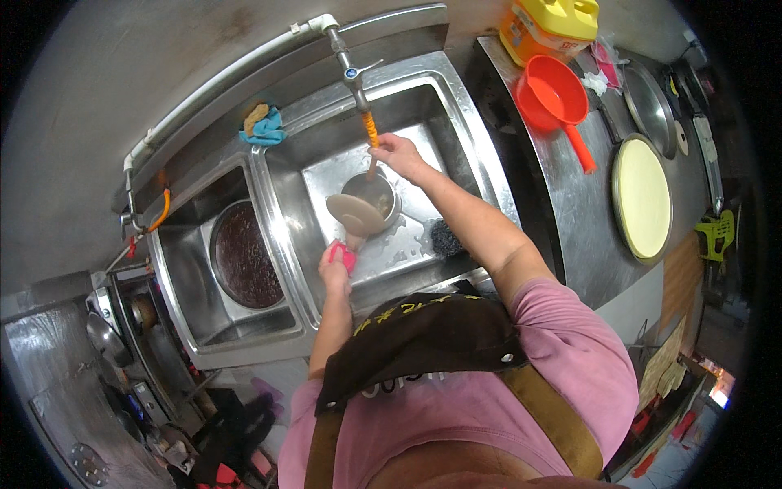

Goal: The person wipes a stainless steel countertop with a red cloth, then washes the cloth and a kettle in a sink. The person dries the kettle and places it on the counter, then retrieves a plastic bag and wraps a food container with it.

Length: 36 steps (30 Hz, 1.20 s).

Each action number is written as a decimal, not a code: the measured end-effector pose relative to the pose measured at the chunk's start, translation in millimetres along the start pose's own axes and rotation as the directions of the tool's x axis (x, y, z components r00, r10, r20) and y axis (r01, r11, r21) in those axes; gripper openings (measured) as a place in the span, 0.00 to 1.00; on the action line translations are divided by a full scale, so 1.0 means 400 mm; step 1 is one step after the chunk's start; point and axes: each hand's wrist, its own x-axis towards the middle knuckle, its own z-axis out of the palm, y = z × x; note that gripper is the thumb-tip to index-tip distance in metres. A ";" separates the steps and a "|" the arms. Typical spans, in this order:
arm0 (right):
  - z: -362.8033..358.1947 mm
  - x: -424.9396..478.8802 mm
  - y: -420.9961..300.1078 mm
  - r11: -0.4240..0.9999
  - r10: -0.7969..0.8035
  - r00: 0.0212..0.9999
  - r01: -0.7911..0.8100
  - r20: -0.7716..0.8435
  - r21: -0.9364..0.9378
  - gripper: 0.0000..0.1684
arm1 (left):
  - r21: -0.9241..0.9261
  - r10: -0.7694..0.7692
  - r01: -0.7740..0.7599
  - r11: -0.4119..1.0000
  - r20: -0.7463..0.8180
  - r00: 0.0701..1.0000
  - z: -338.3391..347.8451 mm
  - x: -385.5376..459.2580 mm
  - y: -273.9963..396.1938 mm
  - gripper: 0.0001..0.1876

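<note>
My right hand [400,156] pinches the lower end of an orange ribbed hose [369,125] hanging from the tap [353,82]. Below it, a round metal pot [393,194] stands in the larger steel sink basin [403,257], its contents unclear. A tan, lid-like disc [354,214] tilts over the pot's near left side. My left hand [335,269] grips a bright pink cloth or sponge [344,257] just below the disc. Blur hides whether that hand also holds the disc. Right of the pot lies a dark scouring pad [446,238], partly behind my right forearm.
The left basin holds a large round dark pan [244,253]. Blue and tan cloths [264,125] lie on the sink's back ledge. On the right counter stand a red dipper [555,91], a yellow jug [550,27] and a round pan with a pale yellow layer [643,195].
</note>
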 end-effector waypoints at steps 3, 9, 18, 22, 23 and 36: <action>-0.008 -0.023 0.002 0.999 -0.039 0.998 0.038 -0.039 -0.036 0.21 | -0.130 -0.094 0.092 0.987 -0.012 0.996 0.017 -0.069 0.094 0.12; -0.061 -0.125 0.133 0.985 0.106 0.986 -0.121 -0.130 -0.119 0.19 | -0.092 0.029 -0.037 0.995 -0.089 0.996 0.009 -0.060 0.102 0.19; -0.028 -0.393 0.179 0.946 0.324 0.924 -0.312 0.202 -0.086 0.19 | -0.268 0.342 -0.355 0.896 -0.098 0.935 0.050 -0.135 0.176 0.21; 0.028 -0.406 0.022 0.961 0.075 0.975 -0.015 0.209 -0.277 0.21 | 0.131 0.724 -0.713 0.688 -0.063 0.687 0.094 -0.169 0.227 0.22; 0.047 -0.398 0.018 0.960 0.017 0.985 0.032 0.173 -0.279 0.21 | 0.169 0.763 -0.751 0.638 -0.009 0.647 0.117 -0.167 0.228 0.23; 0.077 -0.329 0.050 0.953 -0.038 0.994 0.065 0.098 -0.295 0.14 | 0.412 0.768 -0.722 0.557 0.077 0.636 0.227 -0.074 0.209 0.31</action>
